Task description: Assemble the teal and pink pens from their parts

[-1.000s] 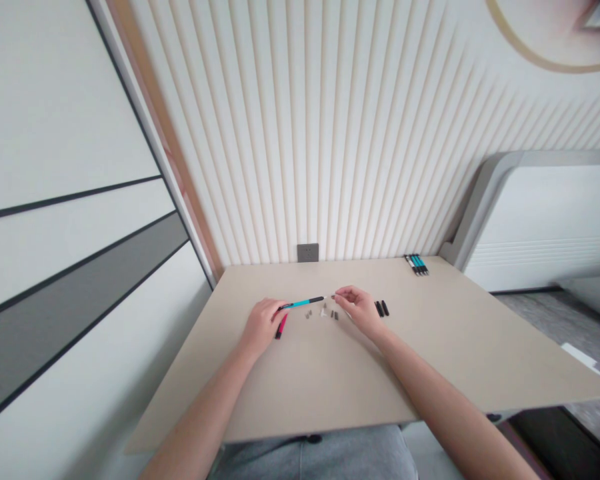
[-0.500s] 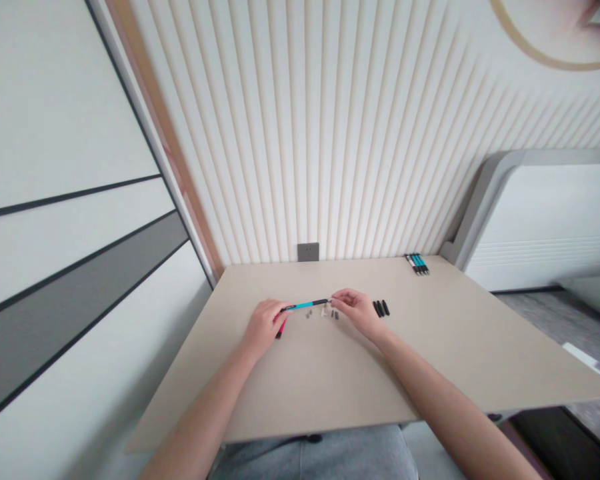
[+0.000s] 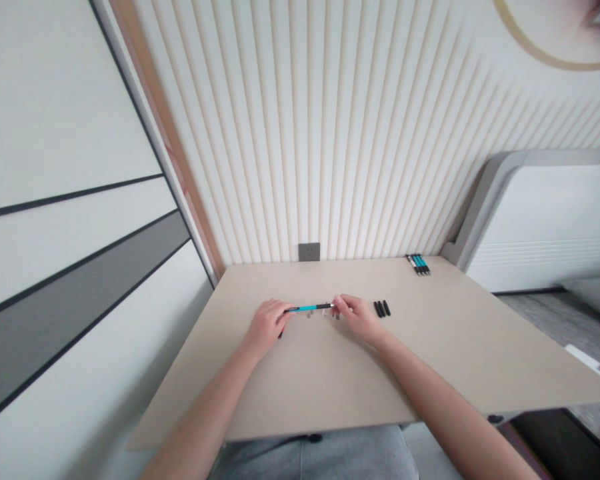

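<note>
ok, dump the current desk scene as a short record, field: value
left hand: holding a blue-and-black pen by its blue end
right hand: at the pen's tip end, exact grip unclear
under left hand: red-and-black item, mostly hidden
between hands: small loose parts, too small to identify
right of right hand: three black pieces, side by side
far right corner: row of pens
surface: beige table
wall: dark socket

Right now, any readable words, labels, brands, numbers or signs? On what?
None readable.
Blue-and-black pen in the left hand: too small and blurred to tell any print.
Row of pens, back right: same.
Wall socket: no legible lettering.
</note>
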{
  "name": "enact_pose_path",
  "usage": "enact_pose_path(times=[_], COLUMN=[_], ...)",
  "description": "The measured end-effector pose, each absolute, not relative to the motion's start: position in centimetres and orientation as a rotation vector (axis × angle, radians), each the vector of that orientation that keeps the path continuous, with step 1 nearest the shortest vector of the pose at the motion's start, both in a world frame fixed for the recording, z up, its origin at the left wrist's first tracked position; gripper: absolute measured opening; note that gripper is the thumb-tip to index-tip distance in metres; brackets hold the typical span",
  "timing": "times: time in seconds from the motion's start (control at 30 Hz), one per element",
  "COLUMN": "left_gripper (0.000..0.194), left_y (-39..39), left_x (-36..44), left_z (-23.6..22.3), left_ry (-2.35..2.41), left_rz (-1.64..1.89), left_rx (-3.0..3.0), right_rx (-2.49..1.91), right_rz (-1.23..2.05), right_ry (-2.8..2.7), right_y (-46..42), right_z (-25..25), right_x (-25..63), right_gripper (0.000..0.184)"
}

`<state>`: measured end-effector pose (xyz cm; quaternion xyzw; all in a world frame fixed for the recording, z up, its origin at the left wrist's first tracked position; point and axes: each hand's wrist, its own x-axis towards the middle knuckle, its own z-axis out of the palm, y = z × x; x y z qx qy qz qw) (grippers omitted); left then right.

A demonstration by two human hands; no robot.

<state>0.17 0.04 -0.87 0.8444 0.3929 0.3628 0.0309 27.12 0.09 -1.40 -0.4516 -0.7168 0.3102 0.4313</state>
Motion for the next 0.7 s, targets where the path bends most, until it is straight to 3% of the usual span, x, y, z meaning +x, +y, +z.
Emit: enact_pose_path(times=[0.23,0.43,0.7], left_gripper=[0.017,0.018,0.019], left_y=[-0.06,0.0,0.02], left_x=[0.17,0.22,0.21], left_z=[-0.71,-0.77,-0.82], left_ry=[1.241,1.208,1.224], left_rz=[1.131,1.105,1.114], left_rx=[2.6,2.61,2.612], right_rx=[-1.103,-1.145,-1.053], right_rz=[0.689,0.659,0.596], right_ry=[-1.811,-1.905,-1.89], right_y=[-0.36,-0.29,-0.39], right_z=[-0.83,-0.92,-0.53], right_x=[27.35,27.36,27.5], right_gripper=[0.026,0.044,0.022])
